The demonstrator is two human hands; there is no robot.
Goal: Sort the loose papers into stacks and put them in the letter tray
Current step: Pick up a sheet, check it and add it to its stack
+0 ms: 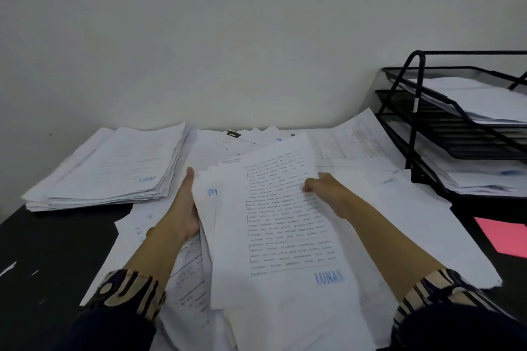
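Note:
I hold a bundle of printed sheets [273, 225] above the desk; the top page carries typed text and a blue LUNAS stamp. My left hand [182, 208] grips the bundle's left edge from underneath, thumb up along it. My right hand [328, 194] pinches the top sheet at its right edge. Loose papers [413, 222] lie spread under and around the bundle. A squared stack of papers [114, 171] sits at the back left. The black mesh letter tray [419, 111] stands at the right, with papers on its tiers.
The dark desk [57, 251] shows bare at the left front. A pink sheet [504, 236] lies at the right edge below the tray. A pale wall [228, 37] closes off the desk's back.

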